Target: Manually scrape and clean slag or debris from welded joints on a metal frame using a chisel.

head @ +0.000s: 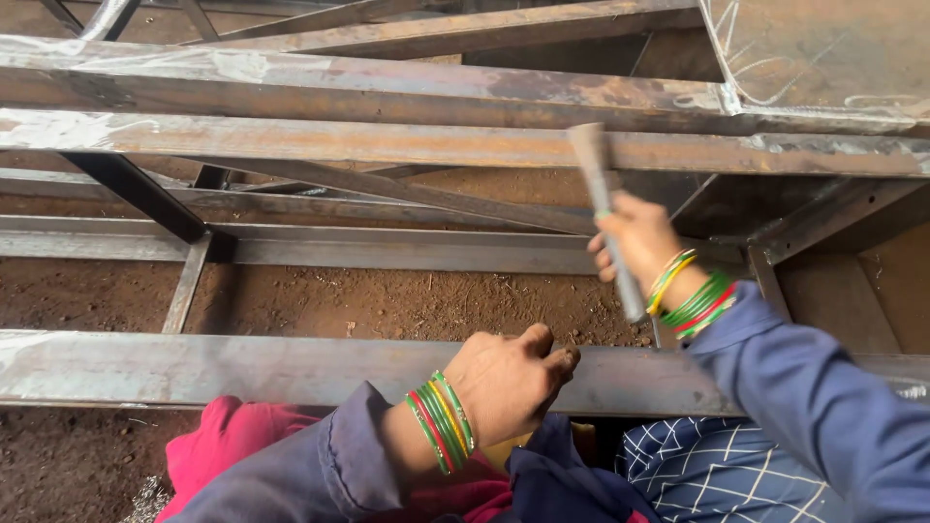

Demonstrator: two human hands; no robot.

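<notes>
You are gripping a hammer (605, 218) in your right hand (639, 242), fingers wrapped tight round the middle of its handle, and you are holding it raised with the head up in front of the rusty steel beam (387, 143) that is running across the frame. The head is blurring with motion, so its shape is hard to make out; it is probably a small chipping or ball hammer. Your left hand (509, 383) is resting closed on the nearer steel bar (242, 368), knuckles up, seemingly bracing you while the other arm is swinging; whether it is pinching anything small I cannot tell. Coloured bangles (441, 421) are sitting on both wrists over blue sleeves (814, 397). Beyond the bars, more angle iron (339, 247) is lying over reddish dirt (387, 305). The hammer's lower handle is disappearing behind your wrist, and your lap is covering whatever is under the near bar.
</notes>
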